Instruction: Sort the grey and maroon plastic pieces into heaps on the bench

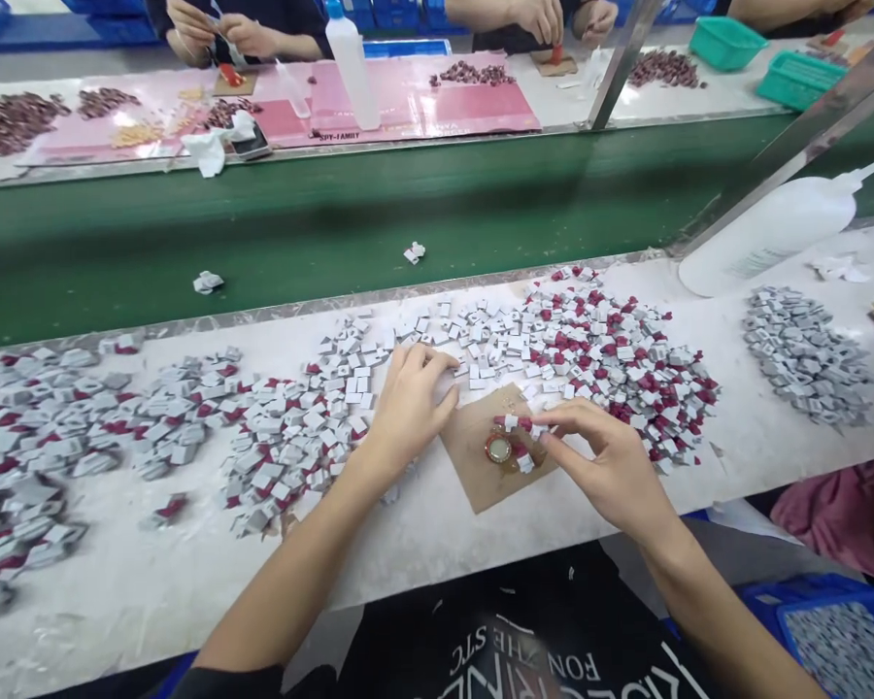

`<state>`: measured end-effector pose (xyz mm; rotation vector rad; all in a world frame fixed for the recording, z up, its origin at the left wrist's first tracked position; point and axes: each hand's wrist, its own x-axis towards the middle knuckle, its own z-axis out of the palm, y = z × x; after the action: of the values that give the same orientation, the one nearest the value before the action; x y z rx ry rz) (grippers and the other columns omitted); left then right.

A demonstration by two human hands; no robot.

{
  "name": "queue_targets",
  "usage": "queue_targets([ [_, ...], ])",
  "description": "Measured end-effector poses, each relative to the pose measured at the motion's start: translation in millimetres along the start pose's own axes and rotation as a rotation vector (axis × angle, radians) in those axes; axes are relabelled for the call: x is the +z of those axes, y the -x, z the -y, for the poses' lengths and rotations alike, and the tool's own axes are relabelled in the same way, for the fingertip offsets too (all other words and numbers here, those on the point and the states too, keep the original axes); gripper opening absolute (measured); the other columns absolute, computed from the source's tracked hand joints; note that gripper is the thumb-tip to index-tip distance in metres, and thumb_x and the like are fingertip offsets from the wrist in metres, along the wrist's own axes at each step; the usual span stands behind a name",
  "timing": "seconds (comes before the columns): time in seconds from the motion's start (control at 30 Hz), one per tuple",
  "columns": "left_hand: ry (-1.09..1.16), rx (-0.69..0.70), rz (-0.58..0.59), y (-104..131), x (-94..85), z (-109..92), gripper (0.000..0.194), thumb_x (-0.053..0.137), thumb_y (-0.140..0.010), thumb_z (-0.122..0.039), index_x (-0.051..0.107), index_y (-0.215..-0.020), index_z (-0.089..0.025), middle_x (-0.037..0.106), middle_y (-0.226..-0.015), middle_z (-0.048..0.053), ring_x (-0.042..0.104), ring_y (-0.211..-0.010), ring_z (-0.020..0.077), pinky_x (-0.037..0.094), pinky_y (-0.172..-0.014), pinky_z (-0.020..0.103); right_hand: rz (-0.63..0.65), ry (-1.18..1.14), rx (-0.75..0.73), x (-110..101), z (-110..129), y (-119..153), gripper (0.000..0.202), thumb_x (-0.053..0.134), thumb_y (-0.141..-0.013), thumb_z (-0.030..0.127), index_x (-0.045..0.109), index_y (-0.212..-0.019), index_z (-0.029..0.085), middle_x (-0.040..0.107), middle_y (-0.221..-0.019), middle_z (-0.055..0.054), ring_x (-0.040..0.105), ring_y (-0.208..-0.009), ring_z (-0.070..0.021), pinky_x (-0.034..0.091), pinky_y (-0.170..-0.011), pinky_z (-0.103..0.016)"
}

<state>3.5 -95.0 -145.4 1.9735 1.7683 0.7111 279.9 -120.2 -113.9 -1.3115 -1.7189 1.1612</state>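
Note:
My right hand [604,461] pinches a small red-and-white plastic piece [514,422] between thumb and fingertips. The piece is just above a square of brown cardboard [473,476]. On the cardboard, a small round cap [497,448] lies beside another red-and-white piece [524,462], near a wet-looking patch. My left hand [408,403] rests at the edge of the loose white pieces [356,383], thumb and index finger apart. Its other fingers are partly hidden, and I see nothing held there. A pile of mixed red and white pieces [612,349] spreads behind my right hand.
Joined pieces [182,408] cover the left of the table. Grey pieces [808,354] and a white squeeze bottle [772,233] are at right, near a metal post [757,184]. A green conveyor belt [298,243] separates me from co-workers' hands [222,29]. Bottom right stands a blue crate [779,621].

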Motion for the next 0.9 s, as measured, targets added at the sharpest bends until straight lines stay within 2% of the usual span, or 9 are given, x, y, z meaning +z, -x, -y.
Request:
queue_targets([
  [0.13, -0.090, 0.084, 0.066, 6, 17.1, -10, 0.016, 0.072, -0.104, -0.022, 0.075, -0.119, -0.022, 0.072, -0.124, 0.015, 0.059, -0.121, 0.0379, 0.054, -0.108, 0.056, -0.010, 0.004, 0.021, 8, -3, 14, 0.008, 0.081, -0.103, 0.036, 0.087, -0.105, 0.031, 0.084, -0.104, -0.006, 0.079, -0.094, -0.0280, 0.067, -0.085, -0.045],
  [0.3, -0.170, 0.059, 0.071, 4, 33.0, -23, 0.011, 0.066, -0.107, -0.016, 0.072, -0.115, -0.020, 0.071, -0.124, 0.016, 0.062, -0.120, 0.0375, 0.056, -0.105, 0.053, 0.026, 0.031, 0.006, 17, -1, 21, 0.008, 0.078, -0.103, 0.031, 0.086, -0.104, 0.030, 0.086, -0.101, -0.006, 0.078, -0.087, -0.0265, 0.066, -0.079, -0.043],
  [0.5, -0.070, 0.052, 0.081, 11, 23.6, -13, 0.014, 0.056, -0.111, -0.017, 0.068, -0.107, -0.024, 0.071, -0.119, 0.013, 0.064, -0.117, 0.0341, 0.056, -0.101, 0.048, 0.007, 0.032, 0.011, 17, 2, 20, 0.008, 0.078, -0.102, 0.028, 0.086, -0.104, 0.031, 0.086, -0.103, -0.006, 0.079, -0.090, -0.0272, 0.067, -0.081, -0.044],
  [0.6, -0.068, 0.038, 0.115, 16, 20.0, -9, 0.009, 0.060, -0.109, -0.019, 0.067, -0.112, -0.024, 0.072, -0.123, 0.014, 0.065, -0.121, 0.0356, 0.055, -0.104, 0.049, 0.004, 0.026, 0.012, 19, 1, 19, 0.009, 0.079, -0.102, 0.029, 0.087, -0.104, 0.031, 0.086, -0.104, -0.006, 0.080, -0.090, -0.0276, 0.066, -0.078, -0.043],
  [0.73, -0.061, 0.007, 0.113, 14, 23.9, -8, 0.008, 0.063, -0.108, -0.020, 0.065, -0.115, -0.024, 0.073, -0.125, 0.014, 0.066, -0.122, 0.0362, 0.055, -0.104, 0.049, 0.027, 0.037, -0.003, 23, -1, 18, 0.013, 0.076, -0.103, 0.025, 0.087, -0.106, 0.030, 0.087, -0.107, -0.007, 0.081, -0.096, -0.0288, 0.065, -0.078, -0.043],
  [0.9, -0.035, -0.046, 0.093, 8, 27.0, -11, 0.004, 0.062, -0.106, -0.020, 0.061, -0.105, -0.024, 0.075, -0.117, 0.015, 0.068, -0.117, 0.0364, 0.056, -0.101, 0.050, 0.047, 0.081, -0.027, 27, -1, 15, 0.016, 0.073, -0.103, 0.022, 0.087, -0.107, 0.029, 0.087, -0.109, -0.007, 0.082, -0.097, -0.0285, 0.064, -0.073, -0.040],
])
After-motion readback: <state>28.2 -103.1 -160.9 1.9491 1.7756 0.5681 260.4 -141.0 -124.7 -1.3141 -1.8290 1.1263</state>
